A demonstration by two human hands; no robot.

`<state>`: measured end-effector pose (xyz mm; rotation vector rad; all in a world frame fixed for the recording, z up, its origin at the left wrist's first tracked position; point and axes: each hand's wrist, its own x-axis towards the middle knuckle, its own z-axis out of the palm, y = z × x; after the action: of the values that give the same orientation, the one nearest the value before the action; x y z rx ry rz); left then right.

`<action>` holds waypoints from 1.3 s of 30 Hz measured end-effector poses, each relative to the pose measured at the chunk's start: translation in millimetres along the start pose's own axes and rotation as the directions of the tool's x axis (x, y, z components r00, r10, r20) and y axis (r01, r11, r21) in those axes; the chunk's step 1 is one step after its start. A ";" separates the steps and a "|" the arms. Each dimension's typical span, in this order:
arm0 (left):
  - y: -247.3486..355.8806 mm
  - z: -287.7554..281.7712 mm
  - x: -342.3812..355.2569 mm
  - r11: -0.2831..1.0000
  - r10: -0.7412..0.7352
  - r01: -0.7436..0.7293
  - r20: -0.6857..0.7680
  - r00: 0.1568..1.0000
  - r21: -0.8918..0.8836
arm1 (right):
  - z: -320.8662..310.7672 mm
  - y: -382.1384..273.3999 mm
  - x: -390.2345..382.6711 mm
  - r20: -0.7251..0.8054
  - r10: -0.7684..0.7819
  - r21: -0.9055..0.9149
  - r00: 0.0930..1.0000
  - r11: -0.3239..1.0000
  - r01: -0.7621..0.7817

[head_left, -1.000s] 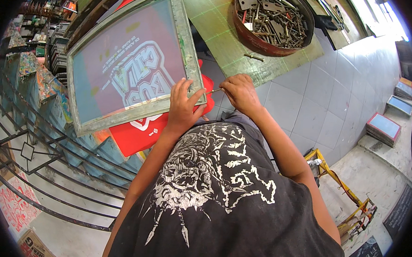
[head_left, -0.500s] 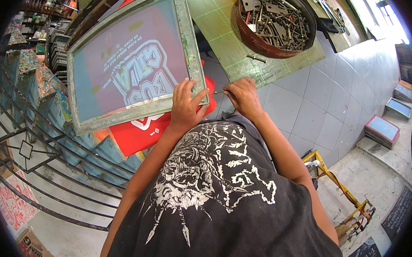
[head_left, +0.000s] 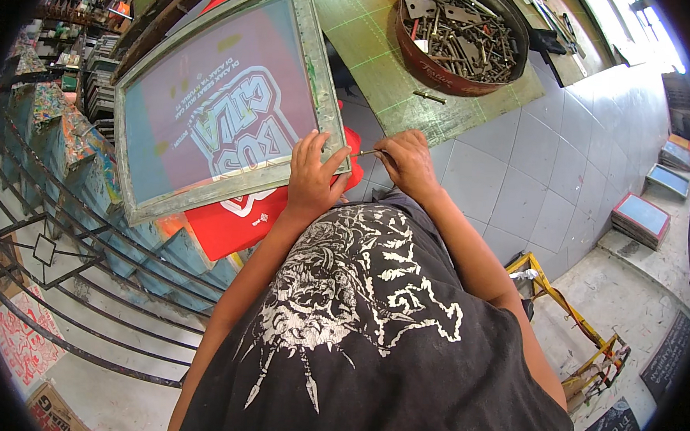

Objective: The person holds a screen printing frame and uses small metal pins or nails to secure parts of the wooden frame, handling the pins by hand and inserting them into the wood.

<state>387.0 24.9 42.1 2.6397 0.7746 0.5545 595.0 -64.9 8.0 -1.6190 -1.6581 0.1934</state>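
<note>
A grey-framed printing screen (head_left: 226, 104) with a pale lettered stencil lies tilted over a red shirt (head_left: 231, 221) on a printing board. My left hand (head_left: 312, 175) rests on the frame's near right corner, fingers spread over the rail. My right hand (head_left: 406, 160) sits just right of that corner, pinching a thin metal tool (head_left: 368, 152) whose tip points at the frame. My black printed shirt fills the lower part of the view.
A round red tub (head_left: 460, 34) full of metal parts stands on a green cutting mat (head_left: 384, 69). Ink-stained printing boards (head_left: 68, 138) and curved steel rails (head_left: 67, 310) run along the left. Stacked screens (head_left: 641, 219) and a yellow stand (head_left: 581, 329) are on the tiled floor.
My left hand has shifted up along the frame's corner. My right hand has stayed beside it, now with the thin tool showing between the fingers.
</note>
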 end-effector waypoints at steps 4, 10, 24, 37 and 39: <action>0.6 -0.3 -0.8 1.000 -0.002 0.002 0.001 1.000 0.003 | -2.9 -2.9 1.5 0.002 -0.012 -0.058 1.000 0.998 0.012; 0.4 0.1 -1.9 1.000 -0.014 0.014 0.010 1.000 -0.001 | 5.3 -5.1 -2.1 0.007 0.178 -0.004 0.984 0.984 -0.178; -0.7 2.5 -4.5 1.000 -0.014 0.014 -0.007 1.000 0.006 | 1.9 -9.6 2.0 -0.015 0.059 -0.076 0.998 0.995 -0.060; -1.2 2.9 -4.1 1.000 -0.005 0.005 -0.012 1.000 0.025 | 0.2 -0.8 -0.9 0.021 0.027 -0.096 0.999 0.995 -0.025; -1.1 2.9 -3.9 1.000 -0.004 0.004 -0.013 1.000 0.021 | 1.3 1.1 -1.8 0.042 0.023 -0.105 0.999 0.994 -0.019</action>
<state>384.8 23.0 38.0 2.6552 0.7937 0.5656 594.8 -65.9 5.7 -1.7216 -1.7095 0.1561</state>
